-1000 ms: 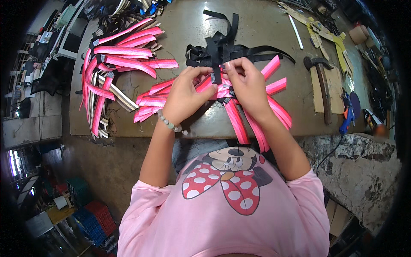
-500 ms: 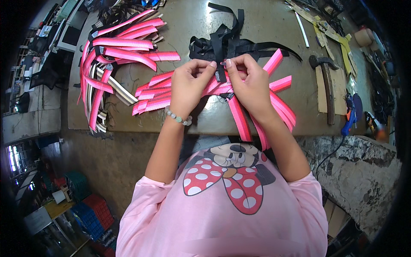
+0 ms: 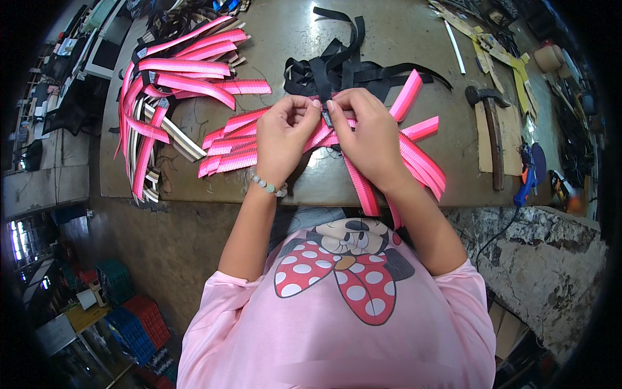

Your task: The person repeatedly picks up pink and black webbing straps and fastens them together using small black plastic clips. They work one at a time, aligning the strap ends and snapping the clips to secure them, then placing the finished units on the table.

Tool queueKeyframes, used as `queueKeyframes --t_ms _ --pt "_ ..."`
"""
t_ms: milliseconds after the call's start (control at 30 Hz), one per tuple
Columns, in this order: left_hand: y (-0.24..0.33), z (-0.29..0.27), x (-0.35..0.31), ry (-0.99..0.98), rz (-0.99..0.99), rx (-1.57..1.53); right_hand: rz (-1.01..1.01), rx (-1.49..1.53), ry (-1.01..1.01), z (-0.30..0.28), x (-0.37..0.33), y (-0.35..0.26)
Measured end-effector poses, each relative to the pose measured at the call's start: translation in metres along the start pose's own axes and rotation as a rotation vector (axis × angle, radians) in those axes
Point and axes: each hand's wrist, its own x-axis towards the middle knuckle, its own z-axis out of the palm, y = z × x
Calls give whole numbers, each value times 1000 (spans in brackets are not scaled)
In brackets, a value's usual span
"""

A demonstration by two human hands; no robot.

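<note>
A black webbing strap (image 3: 320, 79) runs down from a tangle of black straps (image 3: 353, 61) to my fingertips. My left hand (image 3: 286, 133) pinches the strap's near end between thumb and finger. Close beside it, my right hand (image 3: 368, 133) pinches the same end from the other side. A small label (image 3: 327, 118) shows on the strap just below the fingertips. Beneath both hands lie pink striped straps (image 3: 234, 150), fanned out to the left and right, a few hanging over the table's near edge. My palms hide where the pink straps cross.
On the left lies a heap of pink and cream straps (image 3: 188, 67). To the right, a hammer (image 3: 495, 133) rests on cardboard (image 3: 483, 142), with a blue glue gun (image 3: 528, 178) and its cable near the table edge. A white stick (image 3: 455, 47) and yellow strips (image 3: 521, 74) lie farther back.
Both hands have shifted slightly left and nearer to me, drawing the end of the black strap down over the pink straps. Fingertips stay close together on it.
</note>
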Motion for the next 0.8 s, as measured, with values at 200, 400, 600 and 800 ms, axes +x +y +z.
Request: queueKeyframes --t_ms 200,400,600,800 --pt "5 -19 -15 191 228 37 285 337 55 -2 1 4" --pt "58 -130 -88 -83 -187 1127 256 403 84 -1 0 5" --pt "64 -94 -85 5 19 864 365 366 -39 -9 0 2" --pt "32 -3 -31 -127 610 816 345 478 54 -6 0 3"
